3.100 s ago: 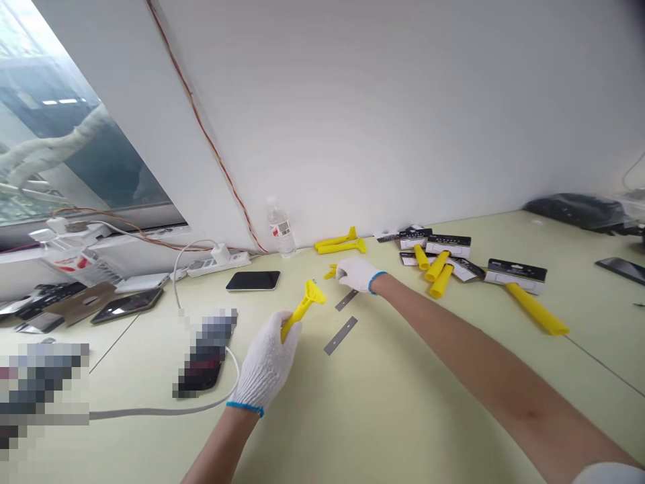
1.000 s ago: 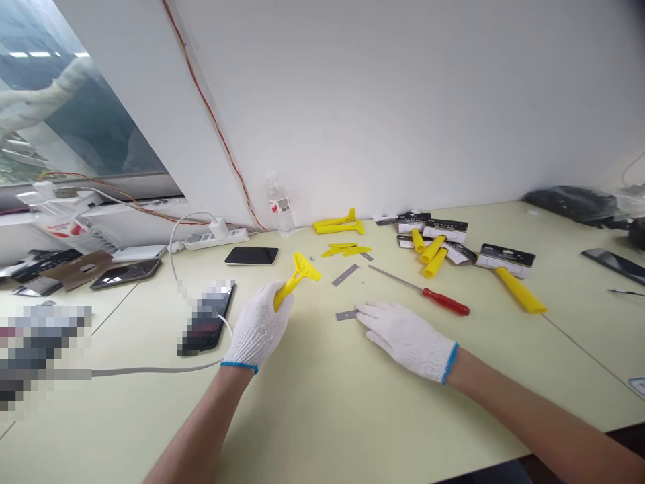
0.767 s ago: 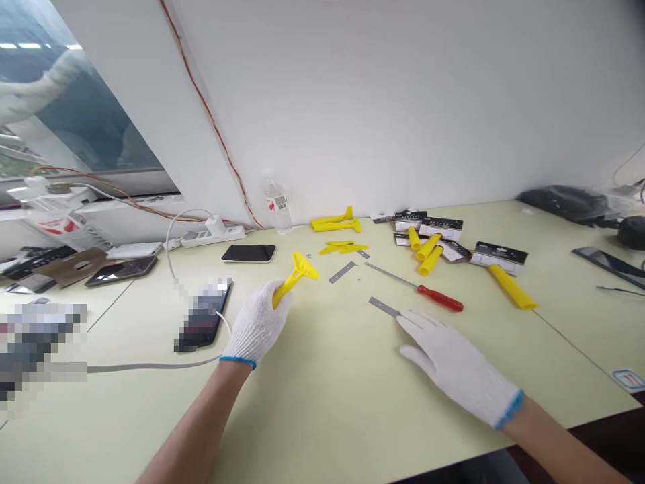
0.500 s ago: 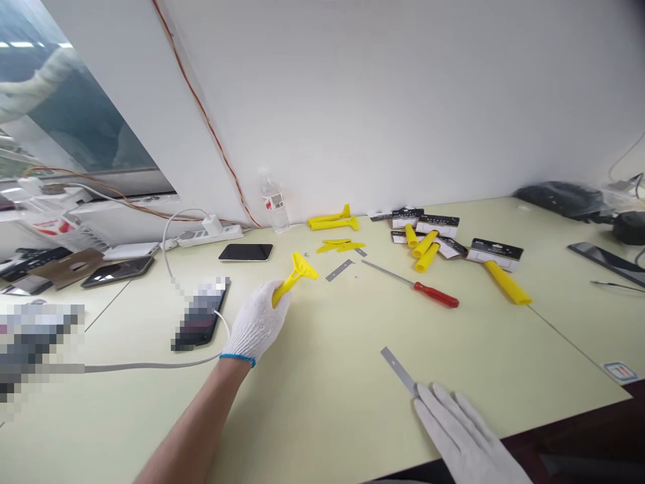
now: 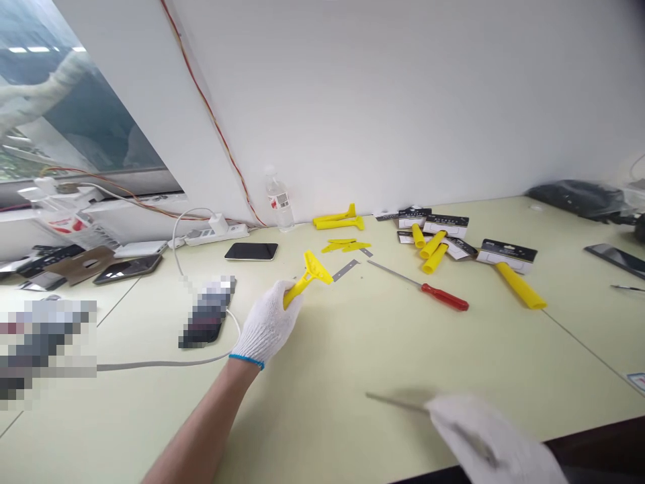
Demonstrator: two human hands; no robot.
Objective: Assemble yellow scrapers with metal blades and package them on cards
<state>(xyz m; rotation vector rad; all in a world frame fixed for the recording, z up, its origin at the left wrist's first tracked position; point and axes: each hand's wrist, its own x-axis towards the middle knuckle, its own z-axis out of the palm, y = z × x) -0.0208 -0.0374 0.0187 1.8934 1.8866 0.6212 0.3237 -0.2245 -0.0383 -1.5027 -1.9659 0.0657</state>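
Note:
My left hand, in a white knit glove with a blue cuff edge, is closed around a yellow plastic scraper handle, its wide head pointing up and right. At the lower right, my gloved right hand is blurred by motion. Its fingers pinch one end of a thin metal blade, whose other end points left above the table. Beyond the scraper handle lies another flat blade with holes. Thin yellow plastic pieces lie behind it.
A red-handled screwdriver lies right of centre. Yellow scraper bodies and a water bottle are by the wall. Yellow sleeves with black-and-white cards lie at the back right. Phones, cables and a power strip occupy the left.
My right hand has gone from lying flat at the blade's end to gripping it, and the blade has lifted and turned. The view has shifted slightly; my left hand keeps its hold.

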